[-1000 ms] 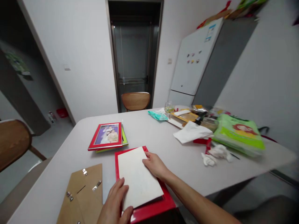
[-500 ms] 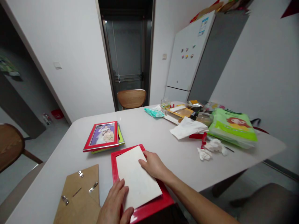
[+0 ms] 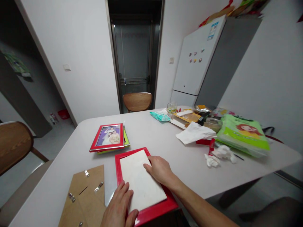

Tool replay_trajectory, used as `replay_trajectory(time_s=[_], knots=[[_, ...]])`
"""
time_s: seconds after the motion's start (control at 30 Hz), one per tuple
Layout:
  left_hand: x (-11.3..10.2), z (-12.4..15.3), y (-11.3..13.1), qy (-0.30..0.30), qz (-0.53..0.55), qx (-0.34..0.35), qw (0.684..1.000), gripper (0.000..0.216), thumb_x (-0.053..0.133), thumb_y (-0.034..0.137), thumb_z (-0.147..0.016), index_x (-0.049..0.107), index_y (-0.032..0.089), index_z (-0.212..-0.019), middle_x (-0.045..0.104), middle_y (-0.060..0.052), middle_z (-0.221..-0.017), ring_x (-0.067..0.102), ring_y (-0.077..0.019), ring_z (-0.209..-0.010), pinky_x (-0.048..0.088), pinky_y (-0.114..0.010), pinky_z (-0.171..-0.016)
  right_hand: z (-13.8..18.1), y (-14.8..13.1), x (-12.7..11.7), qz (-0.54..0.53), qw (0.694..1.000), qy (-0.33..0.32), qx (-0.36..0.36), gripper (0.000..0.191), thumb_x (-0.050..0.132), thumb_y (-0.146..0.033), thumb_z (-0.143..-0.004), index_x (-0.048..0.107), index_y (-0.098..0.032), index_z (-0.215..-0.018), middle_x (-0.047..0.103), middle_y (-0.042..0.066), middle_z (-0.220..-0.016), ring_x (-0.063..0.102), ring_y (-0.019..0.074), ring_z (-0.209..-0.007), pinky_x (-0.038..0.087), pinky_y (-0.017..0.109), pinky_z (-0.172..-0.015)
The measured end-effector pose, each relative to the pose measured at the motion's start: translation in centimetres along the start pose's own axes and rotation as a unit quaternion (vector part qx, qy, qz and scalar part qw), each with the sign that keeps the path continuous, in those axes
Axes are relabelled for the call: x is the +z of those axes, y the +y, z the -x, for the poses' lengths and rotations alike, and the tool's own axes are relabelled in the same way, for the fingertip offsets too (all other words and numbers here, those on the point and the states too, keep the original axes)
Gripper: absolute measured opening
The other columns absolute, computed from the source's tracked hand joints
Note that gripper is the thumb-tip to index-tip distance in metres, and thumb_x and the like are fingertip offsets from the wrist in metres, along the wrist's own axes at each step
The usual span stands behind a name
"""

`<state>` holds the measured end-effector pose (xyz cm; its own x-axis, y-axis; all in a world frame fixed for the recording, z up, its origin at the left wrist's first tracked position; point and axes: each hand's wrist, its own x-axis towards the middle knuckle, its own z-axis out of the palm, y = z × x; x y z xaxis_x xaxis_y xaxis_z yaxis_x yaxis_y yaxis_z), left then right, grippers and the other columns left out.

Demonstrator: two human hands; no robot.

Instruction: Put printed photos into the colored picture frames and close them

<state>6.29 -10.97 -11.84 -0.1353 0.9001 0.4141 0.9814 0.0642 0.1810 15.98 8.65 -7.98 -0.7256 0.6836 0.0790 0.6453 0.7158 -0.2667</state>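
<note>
A red picture frame (image 3: pixel 163 208) lies face down at the near edge of the white table (image 3: pixel 151 135). A white sheet (image 3: pixel 139 183) rests inside it. My left hand (image 3: pixel 119 206) lies flat on the sheet's near left corner, fingers stretched out. My right hand (image 3: pixel 159 170) presses its fingers flat on the sheet's right edge. Left of the frame lies a brown backing board (image 3: pixel 84 197) with metal clips. Further back sits a second red frame (image 3: pixel 107 137) holding a photo, stacked on a green one.
On the table's right side are a white cloth (image 3: pixel 194 133), crumpled tissues (image 3: pixel 219 156), a green bag (image 3: pixel 243 134), a glass jar and small clutter. Wooden chairs stand at the far side (image 3: pixel 137 101) and the left (image 3: pixel 13 143). A white fridge (image 3: pixel 197 63) is behind.
The white sheet has settled squarely into the red frame. Both hands stay on it, shifted only slightly. The view has wobbled a little.
</note>
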Motion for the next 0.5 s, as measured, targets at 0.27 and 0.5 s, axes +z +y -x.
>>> replay_trajectory(time_s=[0.27,0.5], knots=[[-0.32,-0.15,0.29,-0.025,-0.013,-0.005,1.000,0.035,0.056,0.026,-0.069,0.055,0.013,-0.102,0.054,-0.015,-0.114,0.048,-0.0273,-0.107,0.049,-0.039,-0.080,0.05,-0.02,0.58,0.020,1.000,0.020,-0.009,0.019,0.046,-0.031,-0.075,0.058,-0.018,-0.080,0.062,0.007,-0.083,0.057,0.0207,-0.076,0.036,0.027,-0.060],[-0.36,-0.32,0.36,-0.009,-0.039,0.014,0.999,0.037,0.057,0.028,-0.069,0.052,0.014,-0.103,0.055,-0.014,-0.113,0.050,-0.0263,-0.106,0.050,-0.037,-0.079,0.47,0.04,0.92,0.006,0.999,0.021,-0.037,0.017,0.047,-0.031,-0.075,0.058,-0.018,-0.078,0.059,0.005,-0.084,0.055,0.0163,-0.072,0.036,0.025,-0.061]])
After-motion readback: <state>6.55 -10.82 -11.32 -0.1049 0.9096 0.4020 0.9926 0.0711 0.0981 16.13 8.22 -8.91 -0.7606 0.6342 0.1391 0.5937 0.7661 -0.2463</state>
